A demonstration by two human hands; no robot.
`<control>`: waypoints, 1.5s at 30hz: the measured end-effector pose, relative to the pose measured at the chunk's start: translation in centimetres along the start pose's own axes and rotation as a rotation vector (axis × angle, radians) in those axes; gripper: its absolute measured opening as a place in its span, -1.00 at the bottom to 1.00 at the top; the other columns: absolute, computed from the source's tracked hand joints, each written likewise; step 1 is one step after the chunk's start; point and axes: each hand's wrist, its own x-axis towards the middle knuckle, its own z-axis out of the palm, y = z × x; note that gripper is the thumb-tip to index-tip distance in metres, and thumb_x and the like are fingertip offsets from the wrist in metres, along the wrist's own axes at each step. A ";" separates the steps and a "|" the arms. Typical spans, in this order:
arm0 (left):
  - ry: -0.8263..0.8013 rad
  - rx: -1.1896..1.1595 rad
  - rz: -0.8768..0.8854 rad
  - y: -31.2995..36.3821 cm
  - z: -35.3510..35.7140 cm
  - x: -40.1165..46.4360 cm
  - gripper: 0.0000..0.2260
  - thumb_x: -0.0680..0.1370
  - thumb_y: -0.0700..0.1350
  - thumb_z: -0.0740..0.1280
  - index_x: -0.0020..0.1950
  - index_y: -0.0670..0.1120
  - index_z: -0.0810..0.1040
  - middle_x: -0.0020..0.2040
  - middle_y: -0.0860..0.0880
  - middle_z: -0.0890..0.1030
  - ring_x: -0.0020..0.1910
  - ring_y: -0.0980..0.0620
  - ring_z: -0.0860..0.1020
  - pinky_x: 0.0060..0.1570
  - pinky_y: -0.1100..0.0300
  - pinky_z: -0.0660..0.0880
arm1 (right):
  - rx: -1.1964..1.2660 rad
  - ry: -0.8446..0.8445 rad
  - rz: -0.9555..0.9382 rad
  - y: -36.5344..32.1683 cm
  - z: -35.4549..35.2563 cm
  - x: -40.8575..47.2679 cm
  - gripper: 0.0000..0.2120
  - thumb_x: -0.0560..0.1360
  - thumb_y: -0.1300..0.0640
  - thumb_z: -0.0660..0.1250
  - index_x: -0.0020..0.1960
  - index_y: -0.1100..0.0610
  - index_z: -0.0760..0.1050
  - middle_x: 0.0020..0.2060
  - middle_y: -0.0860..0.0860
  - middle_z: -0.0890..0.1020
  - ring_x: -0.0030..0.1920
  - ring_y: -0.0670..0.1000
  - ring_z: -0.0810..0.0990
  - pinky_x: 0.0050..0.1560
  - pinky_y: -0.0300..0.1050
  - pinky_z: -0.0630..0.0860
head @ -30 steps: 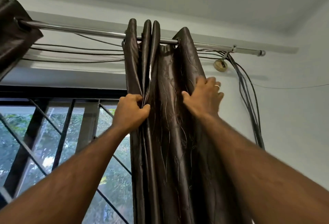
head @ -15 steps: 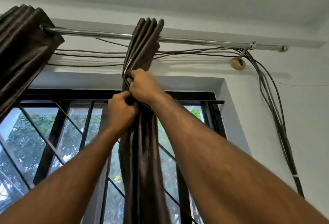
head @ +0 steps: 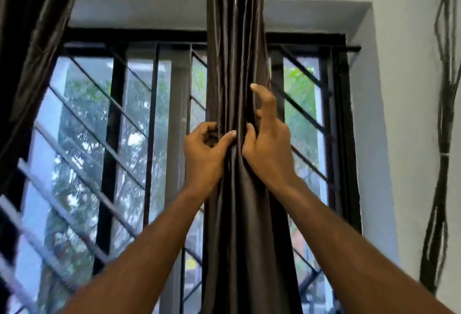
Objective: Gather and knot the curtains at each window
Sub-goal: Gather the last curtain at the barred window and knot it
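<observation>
— Both hands have slid lower down the gathered curtain [head: 237, 39] since a moment ago?
— Yes. At frame centre, the left hand [head: 205, 156] pinches its folds; the right hand [head: 268, 149] grips them, forefinger raised.
— And the other curtain [head: 32, 39]?
— Upper left, before the barred window [head: 119, 114].

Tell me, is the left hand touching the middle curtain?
Touching. The head view shows the left hand gripping the gathered curtain, its thumb pressed across the folds and its fingers curled round the left edge.
</observation>
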 end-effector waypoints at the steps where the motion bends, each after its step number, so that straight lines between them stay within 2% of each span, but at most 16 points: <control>1: 0.026 -0.007 -0.045 -0.4 -0.4 -1.8 -0.84 0.47 -0.17 0.56 -0.04 -0.12 0.62 -0.20 -0.04 0.67 -0.19 0.03 0.65 -0.09 0.09 0.63 | 0.012 0.016 -0.015 0.2 -0.1 -2.2 -0.36 0.53 0.34 0.24 0.52 -0.11 0.27 0.08 0.10 0.67 -0.05 0.11 0.66 -0.07 0.04 0.60; 5: 0.009 -0.004 -0.173 -2.1 -2.0 -9.9 -0.81 0.46 -0.19 0.56 -0.10 0.03 0.59 -0.28 0.09 0.65 -0.26 0.16 0.58 -0.20 0.18 0.55 | 0.021 0.015 0.015 0.6 -0.7 -9.7 -0.66 0.61 0.14 0.27 0.38 0.14 0.49 0.21 0.06 0.61 0.15 0.05 0.60 0.12 0.01 0.55; 7: -0.049 0.010 -0.215 -2.9 -3.3 -14.5 -0.90 0.51 -0.21 0.51 -0.09 -0.06 0.62 -0.25 0.01 0.66 -0.24 0.12 0.60 -0.19 0.19 0.54 | 0.016 -0.022 0.035 0.1 -1.1 -13.5 -0.56 0.57 0.02 0.37 0.40 0.14 0.43 0.25 0.07 0.56 0.17 0.02 0.57 0.13 -0.14 0.52; 9: -0.072 0.056 -0.270 -3.9 -4.7 -19.2 -0.94 0.53 -0.22 0.49 -0.07 -0.13 0.63 -0.24 -0.05 0.66 -0.24 0.09 0.60 -0.20 0.20 0.54 | -0.029 -0.050 0.040 -0.1 -1.3 -17.2 -0.43 0.51 0.07 0.47 0.44 0.05 0.32 0.31 0.13 0.51 0.18 0.07 0.53 0.08 -0.13 0.51; 11: -0.088 0.126 -0.329 -4.7 -6.2 -23.5 -0.90 0.51 -0.22 0.51 -0.10 -0.09 0.62 -0.28 0.06 0.63 -0.30 0.16 0.57 -0.26 0.27 0.50 | -0.072 -0.075 0.054 0.1 -1.3 -21.0 -0.38 0.50 0.21 0.46 0.45 -0.03 0.28 0.37 0.20 0.43 0.18 0.13 0.51 0.04 -0.10 0.52; 13: -0.119 0.196 -0.365 -5.1 -7.7 -26.9 -0.88 0.51 -0.21 0.51 -0.14 -0.05 0.61 -0.32 0.12 0.60 -0.34 0.19 0.55 -0.31 0.27 0.50 | -0.104 -0.109 0.068 0.7 -1.7 -24.6 -0.44 0.52 0.27 0.42 0.44 -0.03 0.34 0.38 0.19 0.35 0.19 0.16 0.52 0.12 -0.11 0.56; 16: -0.058 0.233 -0.432 -5.2 -9.7 -30.4 -0.80 0.51 -0.27 0.50 -0.19 -0.01 0.60 -0.34 0.17 0.61 -0.35 0.22 0.57 -0.31 0.37 0.48 | -0.212 -0.108 0.131 1.2 -3.0 -28.7 -0.55 0.50 0.20 0.45 0.36 0.00 0.49 0.36 0.16 0.29 0.24 0.26 0.49 0.18 0.21 0.56; 20: -0.027 0.315 -0.484 -5.1 -10.3 -33.8 -0.73 0.51 -0.24 0.50 -0.33 -0.09 0.52 -0.43 0.12 0.49 -0.42 0.21 0.43 -0.38 0.28 0.40 | -0.465 -0.060 0.012 0.9 -3.7 -32.1 -0.62 0.42 0.22 0.52 0.21 0.00 0.63 0.17 0.12 0.33 0.12 0.18 0.42 0.07 0.21 0.50; 22: -0.023 0.335 -0.495 -5.0 -10.6 -34.8 -0.80 0.53 -0.21 0.49 -0.28 -0.13 0.59 -0.39 0.05 0.58 -0.40 0.08 0.54 -0.36 0.16 0.50 | -0.510 -0.087 -0.065 0.5 -3.6 -33.3 -0.57 0.41 0.29 0.46 0.20 -0.05 0.56 0.11 0.08 0.34 0.06 0.14 0.44 0.00 0.17 0.48; 24: 0.079 0.349 -0.536 -5.2 -11.5 -34.9 -0.80 0.53 -0.21 0.49 -0.27 -0.06 0.61 -0.38 0.07 0.60 -0.39 0.11 0.55 -0.34 0.13 0.49 | -0.523 -0.135 -0.104 0.1 -3.5 -34.1 -0.64 0.39 0.31 0.43 0.11 -0.02 0.61 0.06 0.03 0.42 -0.02 0.11 0.48 -0.02 0.11 0.38; 27: 0.106 0.419 -0.524 -4.7 -12.0 -35.1 -0.80 0.54 -0.24 0.48 -0.26 -0.05 0.63 -0.37 0.11 0.60 -0.38 0.17 0.54 -0.31 0.18 0.48 | -0.428 -0.208 -0.049 -0.8 -3.2 -34.8 -0.88 0.51 0.10 0.44 0.03 0.04 0.70 -0.07 -0.04 0.65 -0.12 0.11 0.58 -0.07 0.05 0.31; 31: 0.001 0.427 -0.470 -2.7 -10.6 -36.0 -0.92 0.59 -0.23 0.42 -0.07 -0.10 0.69 -0.25 0.05 0.67 -0.28 0.09 0.63 -0.28 0.12 0.56 | -0.307 -0.241 0.247 -2.9 -1.8 -35.3 -0.60 0.52 -0.17 0.40 0.19 0.09 0.65 -0.05 -0.06 0.71 -0.03 0.08 0.60 -0.06 -0.01 0.27; 34: 0.109 0.411 -0.424 -1.9 -10.2 -35.0 -0.88 0.58 -0.22 0.43 0.02 0.00 0.68 -0.17 0.08 0.71 -0.19 0.08 0.69 -0.21 0.14 0.62 | -0.225 -0.228 0.439 -3.4 -0.7 -35.6 -0.60 0.48 -0.08 0.46 0.23 0.11 0.61 -0.11 -0.08 0.69 -0.02 0.06 0.57 -0.06 -0.02 0.28; 38: 0.089 0.551 -0.368 -1.9 -10.7 -33.7 -0.66 0.58 -0.20 0.43 -0.29 0.15 0.48 -0.46 0.19 0.46 -0.48 0.25 0.41 -0.41 0.35 0.33 | -0.181 -0.248 0.344 -4.2 0.2 -36.7 -0.92 0.52 0.11 0.42 -0.11 0.11 0.61 -0.26 -0.01 0.64 -0.13 0.10 0.53 -0.11 -0.06 0.22; 42: 0.145 0.615 -0.341 -3.9 -15.0 -33.1 -0.75 0.58 -0.12 0.43 -0.29 -0.10 0.58 -0.47 0.11 0.47 -0.49 0.17 0.43 -0.46 0.21 0.37 | -0.175 -0.147 0.454 -3.9 -0.7 -37.4 -0.90 0.50 0.18 0.43 -0.19 0.12 0.58 -0.28 0.03 0.61 -0.16 0.17 0.55 -0.12 0.01 0.34; 45: 0.086 0.675 -0.292 -4.6 -16.2 -32.9 -0.72 0.57 -0.08 0.41 -0.32 -0.11 0.53 -0.49 0.03 0.44 -0.51 0.02 0.42 -0.47 0.09 0.41 | -0.244 -0.267 0.263 -6.2 -0.3 -37.7 -0.86 0.55 0.14 0.42 -0.19 0.07 0.58 -0.29 0.00 0.60 -0.20 0.15 0.57 -0.19 0.08 0.41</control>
